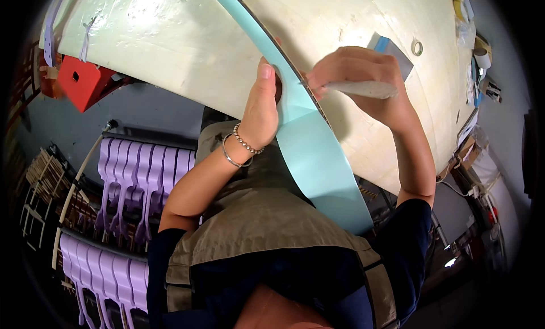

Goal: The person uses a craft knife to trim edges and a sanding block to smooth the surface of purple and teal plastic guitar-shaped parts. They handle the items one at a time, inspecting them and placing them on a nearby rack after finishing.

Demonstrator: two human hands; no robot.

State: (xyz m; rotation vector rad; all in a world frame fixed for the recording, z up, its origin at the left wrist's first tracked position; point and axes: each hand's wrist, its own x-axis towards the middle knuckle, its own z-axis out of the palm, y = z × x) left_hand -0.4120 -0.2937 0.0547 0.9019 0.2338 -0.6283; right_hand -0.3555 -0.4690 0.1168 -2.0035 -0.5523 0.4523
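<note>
My left hand (pixel 263 104), with a beaded bracelet and a bangle at its wrist, is closed on a long, curved light-blue strip (pixel 318 158). Its thumb points up beside the strip, and the other fingers are mostly hidden. The strip runs from the table's far side down past my apron, with a dark edge along its right side. Close to that edge, my right hand (pixel 363 73) is closed, its fingertips blurred. A pale, flat, elongated thing (pixel 366 90) sticks out from its grip, its exact kind unclear.
A cream-covered table (pixel 187 50) lies ahead. On it are a blue-and-grey block (pixel 394 53) and a tape roll (pixel 417 47). A red box (pixel 85 82) is at the far left. Lavender parts (pixel 142 164) hang in rows on my left. Supplies line the right edge.
</note>
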